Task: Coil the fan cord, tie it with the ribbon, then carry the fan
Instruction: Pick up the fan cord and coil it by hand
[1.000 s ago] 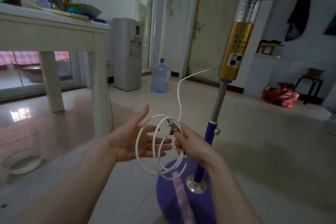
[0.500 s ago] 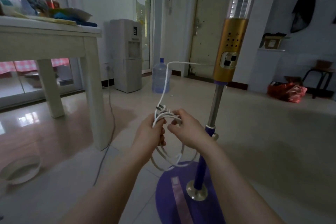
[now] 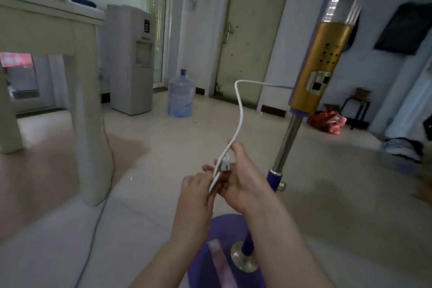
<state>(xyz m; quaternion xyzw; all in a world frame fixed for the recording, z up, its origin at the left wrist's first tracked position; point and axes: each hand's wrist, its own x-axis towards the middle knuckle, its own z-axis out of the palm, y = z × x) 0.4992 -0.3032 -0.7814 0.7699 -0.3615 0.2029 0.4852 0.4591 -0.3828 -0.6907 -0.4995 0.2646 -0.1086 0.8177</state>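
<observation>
A standing fan (image 3: 320, 63) with a gold control column, steel pole and round purple base (image 3: 205, 262) stands right in front of me. Its white cord (image 3: 240, 110) arcs from the column down to my hands. My left hand (image 3: 195, 190) and my right hand (image 3: 240, 182) are pressed together around the bundled cord, with the white plug (image 3: 224, 163) sticking up between them. The coil's loops are mostly hidden by my hands. A pale pink ribbon (image 3: 221, 264) lies flat across the purple base.
A white table (image 3: 46, 21) with clutter on top stands at the left, and a thin dark cable (image 3: 98, 213) trails on the floor by its leg. A water dispenser (image 3: 131, 58), a blue water jug (image 3: 181, 94), a red bag (image 3: 327, 121) and a stool (image 3: 357, 107) line the far walls.
The wide open loops of cord have been gathered into a tight bundle. My left hand went from open to closed on the cord, and both hands came together.
</observation>
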